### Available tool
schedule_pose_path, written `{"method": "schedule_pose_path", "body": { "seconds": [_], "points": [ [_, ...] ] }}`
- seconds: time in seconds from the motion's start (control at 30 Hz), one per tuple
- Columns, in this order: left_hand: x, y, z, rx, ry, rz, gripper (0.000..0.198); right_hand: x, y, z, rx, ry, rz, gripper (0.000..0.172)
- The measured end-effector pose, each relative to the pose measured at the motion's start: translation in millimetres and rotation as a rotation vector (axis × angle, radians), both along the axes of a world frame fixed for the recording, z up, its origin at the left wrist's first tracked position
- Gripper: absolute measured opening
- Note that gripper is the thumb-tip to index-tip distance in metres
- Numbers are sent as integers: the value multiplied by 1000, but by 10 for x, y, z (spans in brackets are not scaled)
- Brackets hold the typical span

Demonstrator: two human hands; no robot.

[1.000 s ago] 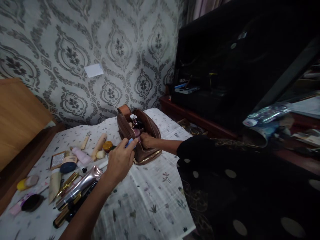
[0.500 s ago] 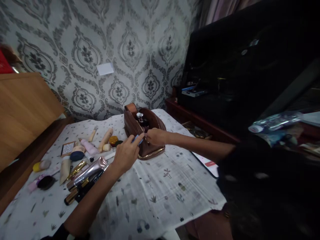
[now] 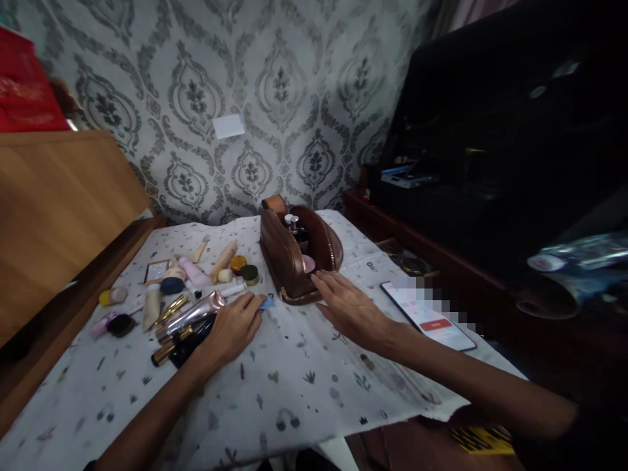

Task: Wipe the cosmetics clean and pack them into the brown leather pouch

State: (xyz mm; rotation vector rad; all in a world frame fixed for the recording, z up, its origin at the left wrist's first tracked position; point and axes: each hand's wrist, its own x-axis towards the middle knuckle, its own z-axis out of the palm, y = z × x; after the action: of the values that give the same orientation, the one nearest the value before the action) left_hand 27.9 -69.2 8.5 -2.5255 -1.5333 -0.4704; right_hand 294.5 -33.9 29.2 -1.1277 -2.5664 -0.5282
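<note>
A brown zip-up cosmetic bag [image 3: 289,255] stands upright and unzipped on the patterned white cloth [image 3: 294,366]. Inside it show a dark bottle with a silvery cap [image 3: 297,229] and a pink round item [image 3: 308,263]. My right hand [image 3: 350,311] is at the bag's front opening, fingers stretched out with nothing seen in them; whether the fingertips touch the bag I cannot tell. To the left, my left hand [image 3: 238,330] has its fingers closed on a small blue item [image 3: 267,302], mostly hidden, beside the laid-out cosmetics.
Left of the bag lie a metallic pink tube [image 3: 196,314], a dark green-lidded jar [image 3: 250,275], an amber jar [image 3: 238,264], a black round brush [image 3: 121,324] and several other cosmetics. A phone [image 3: 422,317] rests at the right. A wooden panel [image 3: 73,203] borders the left side.
My left hand has drawn back left from the bag with the blue item. My right hand has let go at the bag's front and opened. The pink item inside now shows. The view has shifted.
</note>
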Motion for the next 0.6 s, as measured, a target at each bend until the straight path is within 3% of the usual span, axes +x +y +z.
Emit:
{"method": "schedule_pose_path", "body": {
  "seconds": [0.17, 0.33, 0.47, 0.6],
  "points": [
    [-219, -208, -142, -45, 84, 23, 25, -28, -37, -2, 77, 192, 90, 36],
    [-419, -271, -107, -17, 64, 124, 25, -189, -113, -36, 135, 347, 138, 31],
    [-650, -206, 32, 12, -6, 360, 29, -418, -219, -94, 77, 487, 244, 25],
    [-901, -149, 141, -74, 11, 658, 32, -709, -277, -293, -157, 606, 354, 22]
  ]
}}
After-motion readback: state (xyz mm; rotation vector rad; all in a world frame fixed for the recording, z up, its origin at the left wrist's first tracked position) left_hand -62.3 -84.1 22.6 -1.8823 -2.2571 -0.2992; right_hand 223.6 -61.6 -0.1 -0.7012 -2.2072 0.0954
